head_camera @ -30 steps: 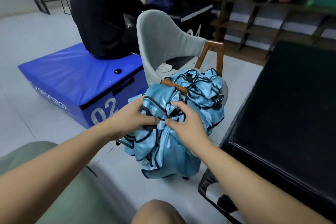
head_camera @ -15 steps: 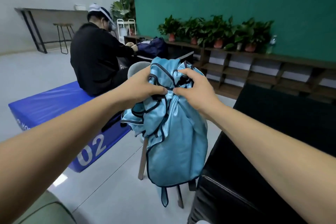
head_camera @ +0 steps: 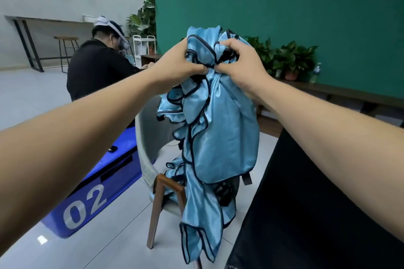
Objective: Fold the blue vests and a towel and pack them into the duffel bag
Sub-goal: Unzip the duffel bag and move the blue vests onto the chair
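- Both arms reach out at chest height. The left hand (head_camera: 181,65) and the right hand (head_camera: 242,65) each clench a fistful of the blue vests (head_camera: 220,133), knuckles nearly touching at the gathered neck of the bundle.
- The vests are shiny light-blue cloth piped in dark trim. They hang in a crumpled cluster from the two fists, above the seat of a grey chair (head_camera: 145,144), with loose tails trailing down past its wooden leg (head_camera: 157,207). Whether the lower folds touch the seat cannot be told.
- The bundle hangs in a narrow lane. The edge of a black table (head_camera: 306,203) runs close on the right, and a blue padded box (head_camera: 118,172) stands just behind the chair on the left.
- Open floor (head_camera: 32,98) stretches away to the left, beyond the box.
- The only legible writing is "02" (head_camera: 84,205), in large pale numerals on the side of the box.
- A person in black (head_camera: 96,70) wearing a headset sits on the far end of the box, facing away.
- The floor is of glossy grey tile, and a deep green wall (head_camera: 284,6) fills the background.
- Potted plants (head_camera: 293,57) line a low wooden shelf against that wall. A stool (head_camera: 65,50) and a white cart (head_camera: 144,47) stand further back.
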`<state>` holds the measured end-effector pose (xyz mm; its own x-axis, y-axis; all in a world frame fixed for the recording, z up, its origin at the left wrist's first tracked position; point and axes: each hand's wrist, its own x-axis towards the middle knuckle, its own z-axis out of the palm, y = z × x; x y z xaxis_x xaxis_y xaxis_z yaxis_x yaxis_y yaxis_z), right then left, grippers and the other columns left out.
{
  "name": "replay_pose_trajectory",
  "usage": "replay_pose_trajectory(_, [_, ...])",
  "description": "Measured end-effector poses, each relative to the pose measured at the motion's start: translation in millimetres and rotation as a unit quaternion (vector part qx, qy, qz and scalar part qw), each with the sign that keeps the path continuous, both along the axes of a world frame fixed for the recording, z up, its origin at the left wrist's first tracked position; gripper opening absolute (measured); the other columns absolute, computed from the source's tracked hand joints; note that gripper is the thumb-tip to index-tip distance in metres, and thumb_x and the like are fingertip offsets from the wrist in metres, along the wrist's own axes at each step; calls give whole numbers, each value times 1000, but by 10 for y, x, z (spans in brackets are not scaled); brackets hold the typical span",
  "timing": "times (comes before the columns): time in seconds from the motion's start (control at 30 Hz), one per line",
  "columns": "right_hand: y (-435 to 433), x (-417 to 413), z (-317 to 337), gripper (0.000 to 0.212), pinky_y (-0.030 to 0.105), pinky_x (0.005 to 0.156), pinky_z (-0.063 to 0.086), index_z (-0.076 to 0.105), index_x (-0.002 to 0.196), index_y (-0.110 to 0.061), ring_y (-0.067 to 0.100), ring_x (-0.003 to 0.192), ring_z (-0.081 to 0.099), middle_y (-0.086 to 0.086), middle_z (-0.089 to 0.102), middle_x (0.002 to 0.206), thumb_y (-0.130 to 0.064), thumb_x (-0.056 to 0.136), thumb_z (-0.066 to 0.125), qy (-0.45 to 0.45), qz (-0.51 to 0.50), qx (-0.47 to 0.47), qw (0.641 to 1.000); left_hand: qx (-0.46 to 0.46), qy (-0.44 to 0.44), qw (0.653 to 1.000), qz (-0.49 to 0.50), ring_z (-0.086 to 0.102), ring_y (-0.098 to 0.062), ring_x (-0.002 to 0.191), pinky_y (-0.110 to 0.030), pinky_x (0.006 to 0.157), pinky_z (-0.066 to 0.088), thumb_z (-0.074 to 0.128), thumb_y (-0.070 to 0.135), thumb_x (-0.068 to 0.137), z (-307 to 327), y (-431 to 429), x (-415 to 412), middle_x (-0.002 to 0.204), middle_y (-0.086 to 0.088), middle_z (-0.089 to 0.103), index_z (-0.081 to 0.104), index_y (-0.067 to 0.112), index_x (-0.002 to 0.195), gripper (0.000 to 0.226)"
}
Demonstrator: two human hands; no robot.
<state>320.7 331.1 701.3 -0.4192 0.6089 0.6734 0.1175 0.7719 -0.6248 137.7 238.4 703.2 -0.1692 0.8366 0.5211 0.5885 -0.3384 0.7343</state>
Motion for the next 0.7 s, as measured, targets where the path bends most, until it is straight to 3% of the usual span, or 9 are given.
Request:
replay_pose_trajectory(0.23, [428, -329, -80, 37, 27, 93, 57, 72, 105, -24, 4, 98, 70, -12, 75, 100, 1, 79, 79, 8, 0, 25, 1000, 26, -20, 998, 44, 77, -20, 102, -49, 94, 63, 88, 19, 77, -162, 457, -263, 109, -3, 79, 62, 14, 125, 55])
replay_pose_trajectory(0.4, [749, -444, -1170, 37, 37, 102, 56, 70, 111, -27, 5, 108, 68, -16, 73, 108, -3, 84, 79, -45, -14, -44, 998, -53, -3, 996, 75, 75, -15, 100, -48, 94, 61, 89, 28, 76, -1182, 737, -333, 106, 4, 78, 63, 23, 115, 48])
replay_pose_trajectory(0.6, [906, -484, -2551, 48, 43, 107, 53, 67, 124, -34, 12, 117, 65, -14, 71, 123, -10, 85, 83, -135, -45, -147, 979, -190, 9, 979, 69, 71, -14, 99, -38, 90, 58, 87, 19, 85, -2331, 860, -365, 107, 5, 76, 63, 23, 120, 43])
replay_pose_trajectory(0.7, [869, -470, -2951, 53, 34, 103, 50, 63, 135, -33, 16, 123, 63, -9, 68, 133, -12, 90, 82, -186, -60, -174, 965, -248, 17, 966, 68, 71, -19, 103, -46, 96, 59, 88, 22, 85, -2762, 914, -399, 112, 3, 75, 62, 23, 125, 48])
